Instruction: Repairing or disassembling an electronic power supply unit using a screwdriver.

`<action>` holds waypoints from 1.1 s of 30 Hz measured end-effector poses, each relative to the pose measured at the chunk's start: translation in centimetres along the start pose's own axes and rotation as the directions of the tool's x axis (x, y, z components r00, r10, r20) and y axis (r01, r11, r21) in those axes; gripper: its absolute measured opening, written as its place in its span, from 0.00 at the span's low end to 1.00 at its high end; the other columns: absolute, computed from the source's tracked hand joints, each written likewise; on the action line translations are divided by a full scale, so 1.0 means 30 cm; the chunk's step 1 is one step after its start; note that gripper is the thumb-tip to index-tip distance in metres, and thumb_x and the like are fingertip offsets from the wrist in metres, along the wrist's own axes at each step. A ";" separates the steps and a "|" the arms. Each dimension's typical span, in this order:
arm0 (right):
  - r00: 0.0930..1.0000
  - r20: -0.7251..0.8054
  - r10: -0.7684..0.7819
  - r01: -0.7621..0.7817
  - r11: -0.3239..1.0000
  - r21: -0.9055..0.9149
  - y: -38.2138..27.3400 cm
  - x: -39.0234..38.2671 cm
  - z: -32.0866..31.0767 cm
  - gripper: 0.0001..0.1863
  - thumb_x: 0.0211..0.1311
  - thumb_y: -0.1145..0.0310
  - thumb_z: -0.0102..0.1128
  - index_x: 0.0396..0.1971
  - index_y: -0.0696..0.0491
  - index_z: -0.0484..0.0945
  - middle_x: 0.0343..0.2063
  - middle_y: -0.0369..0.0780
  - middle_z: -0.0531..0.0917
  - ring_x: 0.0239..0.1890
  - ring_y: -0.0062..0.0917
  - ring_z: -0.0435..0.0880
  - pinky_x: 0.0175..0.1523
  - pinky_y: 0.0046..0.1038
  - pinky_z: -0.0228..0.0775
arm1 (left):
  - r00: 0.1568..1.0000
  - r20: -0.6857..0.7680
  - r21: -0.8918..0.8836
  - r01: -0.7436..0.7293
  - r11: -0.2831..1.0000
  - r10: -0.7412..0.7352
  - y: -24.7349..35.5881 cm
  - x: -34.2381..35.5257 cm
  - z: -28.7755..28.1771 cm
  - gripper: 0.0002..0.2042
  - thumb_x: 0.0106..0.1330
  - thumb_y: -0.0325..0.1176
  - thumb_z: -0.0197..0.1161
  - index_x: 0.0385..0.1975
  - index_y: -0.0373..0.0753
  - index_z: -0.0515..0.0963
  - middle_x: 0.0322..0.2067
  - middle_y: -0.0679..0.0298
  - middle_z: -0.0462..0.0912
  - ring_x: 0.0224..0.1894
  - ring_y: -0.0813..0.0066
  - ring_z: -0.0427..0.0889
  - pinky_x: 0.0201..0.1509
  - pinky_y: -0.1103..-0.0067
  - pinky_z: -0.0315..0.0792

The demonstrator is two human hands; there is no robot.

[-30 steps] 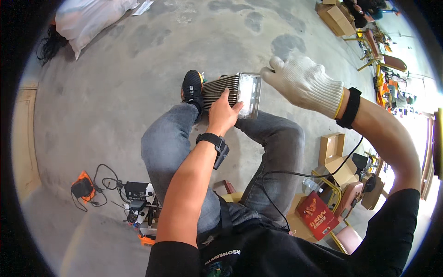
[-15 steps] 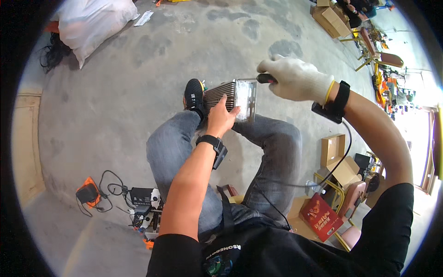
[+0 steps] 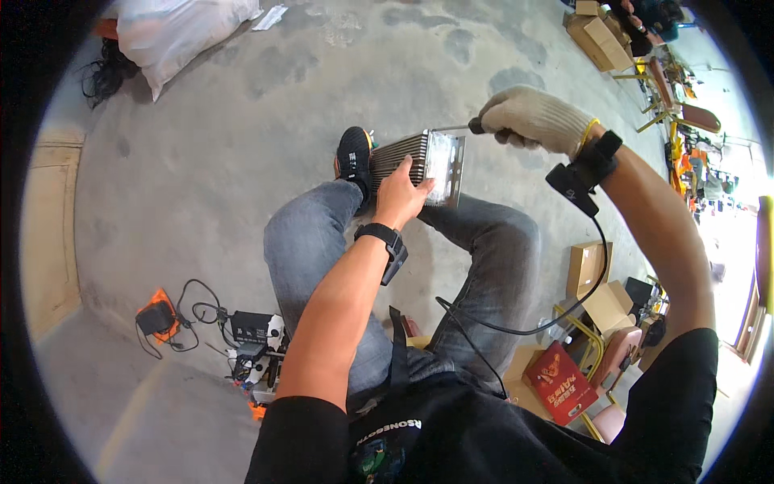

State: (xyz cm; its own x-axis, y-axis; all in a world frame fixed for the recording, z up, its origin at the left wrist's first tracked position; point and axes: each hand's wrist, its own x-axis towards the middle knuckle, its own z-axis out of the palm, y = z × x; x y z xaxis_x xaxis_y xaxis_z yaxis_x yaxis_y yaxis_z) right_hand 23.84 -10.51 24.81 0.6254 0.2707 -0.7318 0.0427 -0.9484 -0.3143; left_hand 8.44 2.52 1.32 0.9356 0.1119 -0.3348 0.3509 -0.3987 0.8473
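My bare left hand grips a finned metal heat sink, fingers over the fins and thumb along its pale end face. A metal flange with holes runs along the right side of that end. My right hand, in a white knitted glove, is closed round the dark handle of a screwdriver. The thin shaft points left, along the far edge of the heat sink; whether its tip touches cannot be made out. The heat sink sits between my legs, beside my black shoe.
A large white sack stands far left. Cables and a black device lie at lower left. On the right are open cardboard boxes, a red box and chairs. A black cable hangs from my right wrist.
My right hand has drawn up and away from the heat sink, so the screwdriver's shaft now shows. The left hand keeps its hold. The whole view has shifted slightly.
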 end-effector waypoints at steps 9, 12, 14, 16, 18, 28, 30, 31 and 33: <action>0.970 -0.241 -0.012 0.067 0.972 0.223 0.076 -0.228 0.099 0.17 0.67 0.56 0.58 0.37 0.56 0.84 0.24 0.32 0.80 0.23 0.16 0.75 0.27 0.22 0.68 | 0.998 -0.041 -0.034 -0.052 0.998 0.051 -0.054 -0.043 0.014 0.37 0.66 0.49 0.66 0.70 0.33 0.66 0.58 0.38 0.78 0.61 0.41 0.78 0.66 0.63 0.71; 0.934 -0.339 0.112 0.201 0.621 0.758 0.280 -0.217 0.243 0.19 0.70 0.52 0.61 0.36 0.56 0.82 0.25 0.32 0.80 0.24 0.16 0.76 0.30 0.19 0.69 | 1.000 -0.013 -0.157 -0.003 0.988 0.001 -0.086 -0.032 0.040 0.30 0.71 0.43 0.62 0.69 0.36 0.69 0.60 0.40 0.78 0.63 0.44 0.77 0.68 0.65 0.69; 0.958 -0.269 0.096 0.217 0.371 0.903 0.309 -0.197 0.387 0.15 0.68 0.58 0.65 0.32 0.55 0.81 0.25 0.33 0.79 0.23 0.16 0.75 0.28 0.19 0.66 | 0.999 -0.021 -0.160 0.043 0.986 -0.047 -0.108 -0.035 0.043 0.29 0.71 0.42 0.62 0.69 0.35 0.70 0.60 0.40 0.78 0.63 0.46 0.77 0.68 0.66 0.69; 0.970 -0.231 0.070 0.199 0.314 0.928 0.309 -0.143 0.511 0.10 0.66 0.64 0.66 0.30 0.55 0.79 0.23 0.33 0.78 0.21 0.16 0.74 0.26 0.20 0.64 | 0.996 0.001 -0.328 0.088 0.941 -0.093 -0.177 -0.007 0.053 0.28 0.71 0.40 0.64 0.68 0.35 0.71 0.61 0.41 0.78 0.64 0.49 0.78 0.68 0.68 0.69; 0.966 -0.238 0.106 0.190 0.340 0.921 0.340 -0.081 0.605 0.10 0.63 0.68 0.66 0.27 0.56 0.76 0.20 0.34 0.77 0.20 0.20 0.74 0.26 0.24 0.64 | 0.987 0.071 -0.450 0.160 0.879 -0.143 -0.156 -0.023 0.045 0.28 0.71 0.39 0.65 0.69 0.35 0.70 0.62 0.46 0.79 0.63 0.58 0.79 0.65 0.70 0.71; 0.877 -0.406 0.259 0.069 0.768 0.637 0.325 0.053 0.690 0.24 0.51 0.54 0.70 0.39 0.59 0.79 0.26 0.42 0.85 0.29 0.28 0.86 0.39 0.30 0.77 | 0.935 0.189 -0.532 0.355 0.769 -0.301 -0.043 -0.080 -0.014 0.31 0.72 0.37 0.67 0.71 0.33 0.65 0.55 0.53 0.82 0.50 0.69 0.84 0.50 0.74 0.82; 0.880 -0.414 0.234 0.099 0.761 0.641 0.293 0.040 0.692 0.26 0.50 0.56 0.69 0.42 0.62 0.79 0.28 0.45 0.86 0.31 0.32 0.88 0.42 0.32 0.78 | 0.939 0.193 -0.496 0.343 0.798 -0.283 -0.061 -0.074 -0.026 0.31 0.71 0.37 0.67 0.70 0.32 0.66 0.53 0.54 0.83 0.47 0.70 0.84 0.47 0.75 0.82; 0.873 -0.427 0.235 0.093 0.780 0.619 0.277 0.034 0.692 0.26 0.51 0.57 0.68 0.43 0.62 0.80 0.29 0.47 0.86 0.34 0.35 0.88 0.44 0.33 0.78 | 0.946 0.196 -0.467 0.321 0.824 -0.258 -0.070 -0.071 -0.030 0.31 0.71 0.36 0.67 0.70 0.30 0.66 0.51 0.54 0.84 0.44 0.72 0.85 0.45 0.76 0.82; 0.864 -0.441 0.243 0.082 0.797 0.599 0.279 0.035 0.694 0.25 0.52 0.58 0.68 0.44 0.61 0.80 0.31 0.49 0.87 0.36 0.37 0.89 0.46 0.34 0.78 | 0.951 0.194 -0.452 0.306 0.838 -0.242 -0.066 -0.069 -0.023 0.30 0.71 0.36 0.68 0.69 0.30 0.67 0.49 0.55 0.85 0.42 0.73 0.84 0.43 0.77 0.82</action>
State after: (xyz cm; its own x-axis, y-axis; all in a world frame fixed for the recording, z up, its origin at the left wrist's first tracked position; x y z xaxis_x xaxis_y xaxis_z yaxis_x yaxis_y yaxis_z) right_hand 8.64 -14.74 8.82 0.8942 -0.0692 -0.4422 -0.3815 -0.6346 -0.6721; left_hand 5.85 3.72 0.61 0.7969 0.0262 -0.6036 0.5977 0.1117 0.7939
